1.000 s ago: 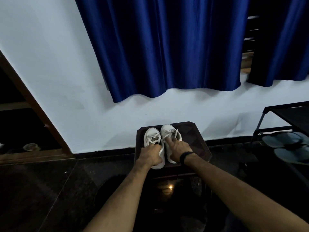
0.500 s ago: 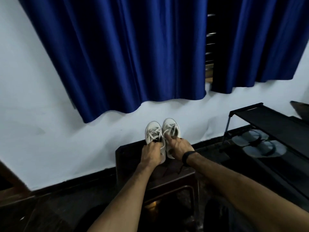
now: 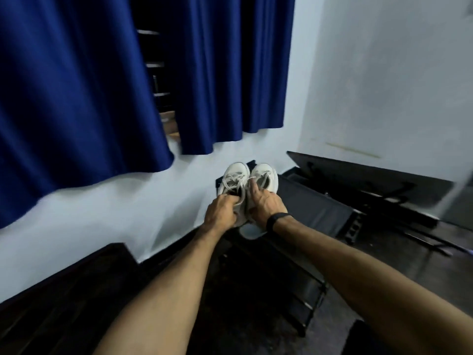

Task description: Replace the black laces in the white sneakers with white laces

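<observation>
Your left hand (image 3: 222, 210) and right hand (image 3: 266, 204) each grip a sneaker (image 3: 234, 184), the pair carried side by side above the shoe rack (image 3: 314, 208); keep them level and set them down gently on it

2 white sneakers (image 3: 249, 184) side by side, white-laced

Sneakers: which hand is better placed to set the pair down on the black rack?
Probably both: left hand grips the left sneaker, right hand the right sneaker; the rack lies toward the right.
</observation>
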`<state>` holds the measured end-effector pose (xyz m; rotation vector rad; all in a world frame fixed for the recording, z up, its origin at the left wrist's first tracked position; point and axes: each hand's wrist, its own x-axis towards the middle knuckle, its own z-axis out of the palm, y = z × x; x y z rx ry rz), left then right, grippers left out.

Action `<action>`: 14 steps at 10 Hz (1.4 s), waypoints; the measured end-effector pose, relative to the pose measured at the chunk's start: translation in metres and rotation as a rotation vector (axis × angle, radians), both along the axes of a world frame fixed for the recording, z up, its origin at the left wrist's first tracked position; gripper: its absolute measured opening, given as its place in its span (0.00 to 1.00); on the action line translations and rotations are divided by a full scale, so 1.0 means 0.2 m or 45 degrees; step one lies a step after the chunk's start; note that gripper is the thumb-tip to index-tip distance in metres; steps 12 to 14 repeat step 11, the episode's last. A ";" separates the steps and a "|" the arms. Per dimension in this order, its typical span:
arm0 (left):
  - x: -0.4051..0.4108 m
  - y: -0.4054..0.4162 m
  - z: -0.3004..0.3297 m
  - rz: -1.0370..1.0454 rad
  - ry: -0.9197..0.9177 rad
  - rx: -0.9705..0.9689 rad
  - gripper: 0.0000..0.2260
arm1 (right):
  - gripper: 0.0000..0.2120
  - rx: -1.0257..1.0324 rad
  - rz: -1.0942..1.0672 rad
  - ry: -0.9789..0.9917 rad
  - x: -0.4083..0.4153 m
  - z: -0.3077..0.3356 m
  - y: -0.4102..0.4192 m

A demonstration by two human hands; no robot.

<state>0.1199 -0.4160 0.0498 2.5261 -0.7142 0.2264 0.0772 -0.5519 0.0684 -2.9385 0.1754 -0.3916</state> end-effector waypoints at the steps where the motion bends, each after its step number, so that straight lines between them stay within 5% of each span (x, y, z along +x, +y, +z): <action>1: 0.06 -0.31 -0.01 -0.158 0.045 -0.017 0.08 | 0.35 0.053 -0.147 -0.017 -0.04 -0.02 -0.26; 3: 0.13 -0.73 -0.13 -0.372 0.145 0.065 0.04 | 0.31 0.139 -0.313 -0.020 -0.09 -0.18 -0.62; 6: 0.21 -0.95 -0.31 -0.462 0.207 0.089 0.16 | 0.29 0.203 -0.439 0.088 -0.08 -0.37 -0.78; 8: 0.19 -0.97 -0.29 -0.512 0.011 0.247 0.09 | 0.28 0.069 -0.503 0.112 -0.05 -0.40 -0.78; 10: 0.15 -0.84 -0.30 -0.554 0.013 0.089 0.31 | 0.35 -0.272 -0.541 0.097 -0.04 -0.33 -0.63; 11: 0.17 -0.73 -0.26 -0.460 -0.032 0.064 0.29 | 0.34 -0.334 -0.346 0.079 0.02 -0.26 -0.53; 14: 0.17 -0.73 -0.26 -0.460 -0.032 0.064 0.29 | 0.34 -0.334 -0.346 0.079 0.02 -0.26 -0.53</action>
